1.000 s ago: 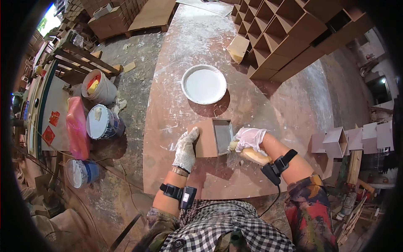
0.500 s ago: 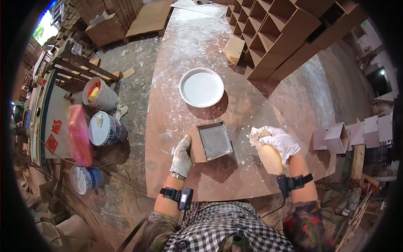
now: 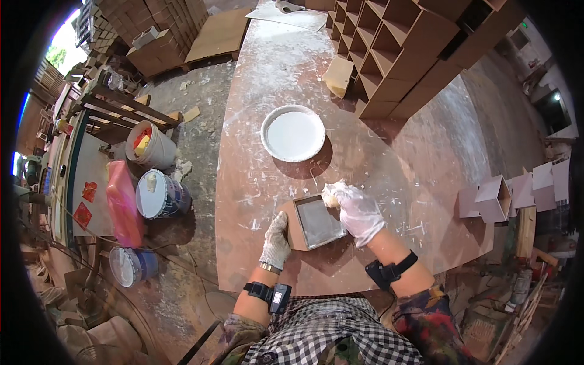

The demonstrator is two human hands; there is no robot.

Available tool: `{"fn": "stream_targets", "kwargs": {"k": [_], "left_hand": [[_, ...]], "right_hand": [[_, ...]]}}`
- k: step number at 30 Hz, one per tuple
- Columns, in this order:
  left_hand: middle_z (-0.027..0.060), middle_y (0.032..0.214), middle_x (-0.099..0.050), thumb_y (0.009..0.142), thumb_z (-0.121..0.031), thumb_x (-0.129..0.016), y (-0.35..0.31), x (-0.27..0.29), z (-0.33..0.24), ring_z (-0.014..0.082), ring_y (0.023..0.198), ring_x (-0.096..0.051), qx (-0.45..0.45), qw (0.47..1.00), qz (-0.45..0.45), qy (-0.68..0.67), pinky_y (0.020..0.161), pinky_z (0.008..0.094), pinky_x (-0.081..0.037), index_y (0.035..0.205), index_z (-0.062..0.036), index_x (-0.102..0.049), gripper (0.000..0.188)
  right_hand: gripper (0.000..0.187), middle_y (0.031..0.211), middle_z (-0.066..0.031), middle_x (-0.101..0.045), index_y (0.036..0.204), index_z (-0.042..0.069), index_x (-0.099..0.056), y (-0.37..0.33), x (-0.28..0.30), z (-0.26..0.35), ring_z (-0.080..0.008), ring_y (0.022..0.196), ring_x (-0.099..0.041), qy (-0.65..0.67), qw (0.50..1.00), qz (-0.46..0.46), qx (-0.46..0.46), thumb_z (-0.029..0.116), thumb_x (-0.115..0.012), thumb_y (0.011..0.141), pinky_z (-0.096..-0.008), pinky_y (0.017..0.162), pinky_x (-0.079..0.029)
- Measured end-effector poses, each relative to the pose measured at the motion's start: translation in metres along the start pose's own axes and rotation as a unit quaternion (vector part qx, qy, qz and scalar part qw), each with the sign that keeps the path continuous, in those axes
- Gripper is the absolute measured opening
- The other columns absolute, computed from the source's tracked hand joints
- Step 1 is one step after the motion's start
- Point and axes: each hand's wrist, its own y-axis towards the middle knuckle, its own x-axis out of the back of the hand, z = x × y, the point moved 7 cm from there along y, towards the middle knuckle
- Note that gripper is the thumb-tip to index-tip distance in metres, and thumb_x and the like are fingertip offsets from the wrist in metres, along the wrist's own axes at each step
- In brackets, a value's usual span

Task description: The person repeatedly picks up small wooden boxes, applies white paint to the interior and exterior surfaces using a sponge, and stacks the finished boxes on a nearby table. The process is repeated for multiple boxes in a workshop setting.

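A small square brown box (image 3: 295,232) is tilted over the table in front of me, its grey-white recessed inside facing up. My left hand (image 3: 276,241), in a knitted white glove, is closed on the box's left side, with the thumb along the wall. My right hand (image 3: 361,214), in a white glove, is closed around a pale yellow sponge (image 3: 330,196). It presses the sponge at the box's upper right corner; the glove hides much of the sponge. Beyond the box stands a round white tub (image 3: 292,134) of white paste.
A stack of brown compartment boxes (image 3: 389,55) rises at the far right, with another yellowish sponge (image 3: 338,76) beside it. Pale open boxes (image 3: 493,198) line the right edge. Paint buckets (image 3: 159,193) and a pink plastic bag (image 3: 123,204) stand left of the table (image 3: 243,182).
My right hand has swung left and away from me with the sponge, from beside the box to its upper right corner. My left hand still holds the box.
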Motion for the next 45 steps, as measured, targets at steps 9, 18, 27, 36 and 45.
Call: {"fn": "stream_targets", "kwargs": {"k": [9,18,27,36,45], "left_hand": [[0.0103,0.109,-0.065,0.092,-0.022,-0.062,-0.01,-0.006,-0.004,0.0219,0.098,-0.064,-0.03,0.999,-0.013,-0.006,0.088,0.0387,-0.054,0.118,-0.0017,-0.06,0.033],[0.0124,0.113,-0.065,0.094,-0.031,-0.06,-0.006,-0.007,-0.001,0.0248,0.1,-0.064,-0.032,0.999,-0.002,0.044,0.09,0.0417,-0.054,0.12,-0.0017,-0.059,0.039],[0.009,0.109,-0.064,0.094,-0.025,-0.06,-0.014,-0.015,-0.001,0.0214,0.097,-0.064,-0.014,0.999,-0.002,0.042,0.087,0.0384,-0.055,0.119,-0.0041,-0.058,0.033],[0.0083,0.106,-0.065,0.093,-0.023,-0.062,-0.016,-0.012,-0.002,0.0189,0.094,-0.064,-0.036,0.998,-0.017,0.042,0.086,0.0361,-0.055,0.115,-0.0033,-0.061,0.03],[0.0069,0.106,-0.065,0.092,-0.024,-0.063,-0.018,-0.024,-0.004,0.0184,0.093,-0.064,-0.041,0.997,-0.018,0.068,0.085,0.0346,-0.054,0.116,-0.0034,-0.061,0.032]], "right_hand": [[0.032,0.104,-0.011,-0.069,0.112,0.012,-0.066,-0.08,0.008,-0.006,-0.0305,0.096,-0.065,0.107,0.977,0.161,-0.086,0.01,-0.055,0.083,-0.0382,0.083,-0.052],[0.025,0.089,-0.0193,-0.069,0.101,0.011,-0.069,0.021,-0.012,-0.016,-0.0376,0.083,-0.067,-0.004,0.968,0.126,-0.218,0.02,-0.053,0.084,-0.0466,0.073,-0.052],[0.022,0.09,-0.0159,-0.071,0.096,0.006,-0.07,0.04,-0.007,0.034,-0.0295,0.084,-0.07,-0.173,0.968,0.134,-0.124,0.019,-0.057,0.084,-0.042,0.069,-0.055],[0.023,0.093,-0.0152,-0.069,0.095,0.013,-0.071,0.016,0.018,-0.041,-0.0348,0.086,-0.066,0.004,0.971,0.094,-0.219,0.024,-0.053,0.084,-0.0436,0.073,-0.052],[0.02,0.088,-0.0212,-0.071,0.089,0.006,-0.072,0.047,-0.018,0.015,-0.0325,0.084,-0.071,-0.124,0.954,0.18,-0.206,0.016,-0.058,0.078,-0.0438,0.069,-0.054]]}}
